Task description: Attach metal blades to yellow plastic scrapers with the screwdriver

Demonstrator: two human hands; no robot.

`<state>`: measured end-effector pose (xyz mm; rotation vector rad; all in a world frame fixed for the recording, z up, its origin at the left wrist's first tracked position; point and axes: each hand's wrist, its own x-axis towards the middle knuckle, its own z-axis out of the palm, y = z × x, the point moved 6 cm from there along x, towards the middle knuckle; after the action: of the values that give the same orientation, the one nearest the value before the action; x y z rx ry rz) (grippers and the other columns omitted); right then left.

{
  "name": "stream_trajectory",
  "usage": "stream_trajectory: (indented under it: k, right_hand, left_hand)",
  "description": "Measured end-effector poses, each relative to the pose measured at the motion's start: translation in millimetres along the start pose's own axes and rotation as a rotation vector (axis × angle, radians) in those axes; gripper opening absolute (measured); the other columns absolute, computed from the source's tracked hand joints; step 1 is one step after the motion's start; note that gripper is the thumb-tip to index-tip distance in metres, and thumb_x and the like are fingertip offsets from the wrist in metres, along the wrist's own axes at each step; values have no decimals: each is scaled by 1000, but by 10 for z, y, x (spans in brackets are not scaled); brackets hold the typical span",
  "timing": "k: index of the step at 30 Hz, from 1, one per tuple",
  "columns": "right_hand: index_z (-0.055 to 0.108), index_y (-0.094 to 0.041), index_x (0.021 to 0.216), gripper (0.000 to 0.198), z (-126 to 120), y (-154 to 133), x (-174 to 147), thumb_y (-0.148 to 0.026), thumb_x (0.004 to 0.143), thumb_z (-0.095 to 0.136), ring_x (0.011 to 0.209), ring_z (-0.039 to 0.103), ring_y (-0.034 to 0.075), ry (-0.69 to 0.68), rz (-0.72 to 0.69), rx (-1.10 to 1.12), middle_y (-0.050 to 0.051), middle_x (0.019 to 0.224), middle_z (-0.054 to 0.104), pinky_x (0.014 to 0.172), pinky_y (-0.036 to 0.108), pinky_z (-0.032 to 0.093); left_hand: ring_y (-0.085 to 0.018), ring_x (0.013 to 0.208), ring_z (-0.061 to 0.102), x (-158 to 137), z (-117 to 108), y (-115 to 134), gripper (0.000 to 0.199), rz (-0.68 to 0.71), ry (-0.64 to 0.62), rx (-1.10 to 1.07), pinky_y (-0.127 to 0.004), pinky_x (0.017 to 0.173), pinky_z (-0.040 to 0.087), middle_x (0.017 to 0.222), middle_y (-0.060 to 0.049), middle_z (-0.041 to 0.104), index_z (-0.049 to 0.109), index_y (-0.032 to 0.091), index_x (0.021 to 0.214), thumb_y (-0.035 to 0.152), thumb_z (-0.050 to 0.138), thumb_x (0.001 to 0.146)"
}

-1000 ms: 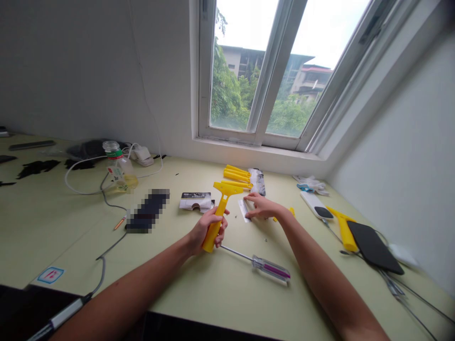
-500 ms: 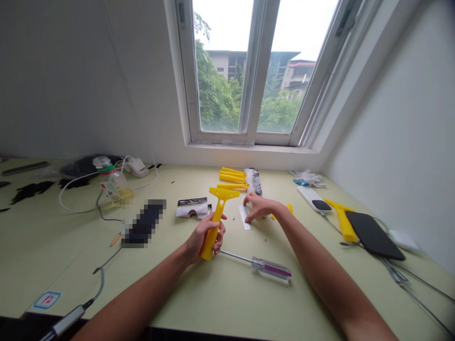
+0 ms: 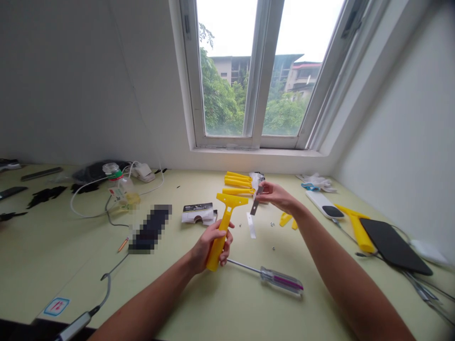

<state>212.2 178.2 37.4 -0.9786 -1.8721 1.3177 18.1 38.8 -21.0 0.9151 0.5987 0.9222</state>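
Note:
My left hand (image 3: 211,244) is closed around the handle of a yellow scraper (image 3: 226,222), its wide head pointing away from me. Between the fingers of my right hand (image 3: 277,195) is a dark metal scraper blade (image 3: 256,201) with holes in it, held above the table just right of the scraper head. Below that blade a pale, flat strip (image 3: 251,225) lies on the table. Small screws (image 3: 272,224) are scattered near it. A screwdriver (image 3: 280,280) with a clear and purple handle lies in front, its shaft tip hidden by my left hand.
Several yellow scraper handles (image 3: 238,180) lie beneath the window, beside a crumpled package. A torn box (image 3: 197,213) stands left of the scraper. Yellow plastic pieces (image 3: 285,219) lie by my right wrist. Another yellow scraper (image 3: 359,229), a black tablet-like slab (image 3: 394,245) and cables occupy the right side; a bottle (image 3: 122,189) stands left.
My right hand has lifted off the table with the dark blade in its fingers, leaving the pale strip behind. The left hand keeps its grip on the scraper. The whole view has shifted slightly.

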Motion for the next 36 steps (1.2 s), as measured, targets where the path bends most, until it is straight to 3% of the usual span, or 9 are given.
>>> stream_trajectory:
  k: [6,11,17,24,32,36]
  right_hand:
    - [64,-18,80,33,-228,-658,-318,-33,60,85,67,63,13,163,-169,206,-1,74,66,67,29,51]
    - [69,-18,91,33,43,-898,-464,-37,67,81,64,61,13,116,-159,97,1,73,68,58,27,50]
    - [69,-15,95,37,485,-953,-437,-44,73,75,64,62,14,-10,-176,-64,3,74,69,59,29,52]
    - [72,-17,91,33,566,-857,-392,-47,76,70,75,66,19,28,-205,-264,5,82,72,70,33,55]
    - [70,-18,84,25,631,-876,-387,-42,81,65,66,60,14,56,-246,-491,2,73,68,62,27,49]
    - [66,-18,82,23,702,-893,-395,-40,84,61,65,57,13,-19,-232,-450,1,72,65,61,26,47]
  left_hand:
    - [-10,58,52,-56,110,80,31,55,20,35,-21,44,47,81,-1,49,52,18,107,44,47,92]
    - [-13,67,59,-114,110,221,36,180,120,257,-23,42,52,89,1,51,42,21,92,32,73,77]
    - [-11,59,60,-131,109,197,38,186,149,417,-23,40,53,89,1,55,37,22,91,35,71,79]
    - [-14,59,60,-115,110,66,41,142,139,496,-22,38,52,75,3,54,38,23,93,38,72,77]
    - [-9,53,53,-155,108,83,42,113,145,565,-20,36,49,77,3,52,35,23,89,37,73,77]
    - [-7,52,51,-188,175,104,41,105,105,574,-19,36,48,87,1,53,39,23,95,35,74,76]
